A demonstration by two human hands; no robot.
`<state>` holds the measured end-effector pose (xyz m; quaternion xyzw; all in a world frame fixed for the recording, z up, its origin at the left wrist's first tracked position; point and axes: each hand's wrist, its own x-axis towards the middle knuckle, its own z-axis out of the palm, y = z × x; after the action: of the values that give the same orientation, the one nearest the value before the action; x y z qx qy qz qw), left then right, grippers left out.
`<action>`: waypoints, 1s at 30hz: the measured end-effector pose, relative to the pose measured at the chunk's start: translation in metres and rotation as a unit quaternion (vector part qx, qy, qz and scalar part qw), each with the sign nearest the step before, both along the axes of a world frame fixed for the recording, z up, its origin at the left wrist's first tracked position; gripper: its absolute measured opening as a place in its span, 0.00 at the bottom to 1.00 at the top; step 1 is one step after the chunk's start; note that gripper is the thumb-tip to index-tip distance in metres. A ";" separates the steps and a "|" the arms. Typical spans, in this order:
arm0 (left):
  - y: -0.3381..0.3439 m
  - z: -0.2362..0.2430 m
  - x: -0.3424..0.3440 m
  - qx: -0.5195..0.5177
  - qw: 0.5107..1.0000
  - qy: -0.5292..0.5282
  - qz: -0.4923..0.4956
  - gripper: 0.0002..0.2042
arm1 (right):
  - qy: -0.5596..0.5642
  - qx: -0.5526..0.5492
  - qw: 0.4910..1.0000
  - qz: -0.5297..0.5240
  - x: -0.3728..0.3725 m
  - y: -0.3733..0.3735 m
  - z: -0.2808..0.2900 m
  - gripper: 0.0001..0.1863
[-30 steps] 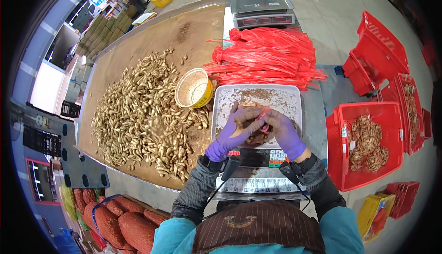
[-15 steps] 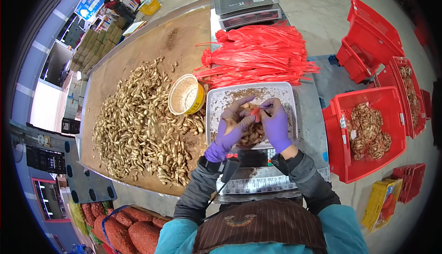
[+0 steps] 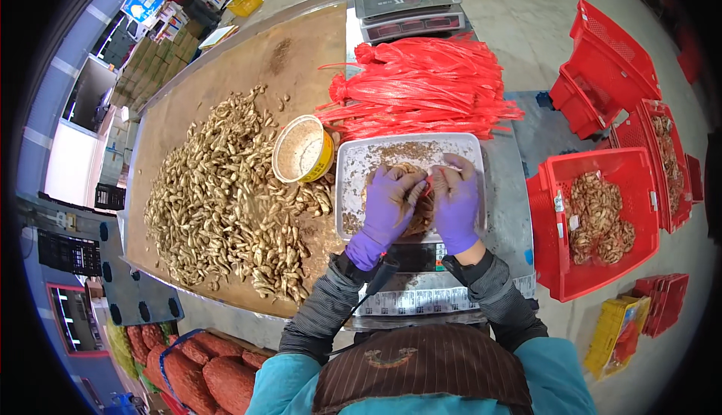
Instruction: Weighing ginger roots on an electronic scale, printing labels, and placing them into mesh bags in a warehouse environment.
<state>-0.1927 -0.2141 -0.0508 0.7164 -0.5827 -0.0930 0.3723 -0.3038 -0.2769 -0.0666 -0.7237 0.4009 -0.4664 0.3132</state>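
Both my hands wear purple gloves and meet over a white tray [image 3: 475, 152]. Under them sits a filled mesh bag [image 3: 419, 221] of brown, elongated pieces, mostly covered by my fingers. My left hand [image 3: 387, 208] is closed around the bag's upper left side. Close beside it, my right hand [image 3: 457, 203] pinches the bag's red gathered neck, of which only a bit shows between the hands. Dark crumbs lie scattered in the tray, which rests on a scale [image 3: 414, 258] with a keypad at its near side.
A large pile of tan elongated pieces [image 3: 226, 197] covers the table's left. A yellow-and-white tub [image 3: 325, 161] stands beside the tray. Behind are red mesh bags [image 3: 429, 88] and another scale [image 3: 410, 1]. At right, a red crate [image 3: 547, 257] holds filled bags.
My left hand has turned over the bag, its back now facing up and hiding more of it. The red neck shows less between my hands. The view has shifted slightly.
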 end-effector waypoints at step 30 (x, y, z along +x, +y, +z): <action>0.092 0.027 -0.003 -0.014 0.972 -0.232 -0.038 0.21 | 0.386 -0.009 0.908 -0.165 -0.351 -0.050 -0.042 0.14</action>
<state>-0.1957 -0.1222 -0.0233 0.6903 -0.6812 0.0696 0.2337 -0.6548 -0.3272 -0.1088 -0.7735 0.5998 -0.1994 0.0460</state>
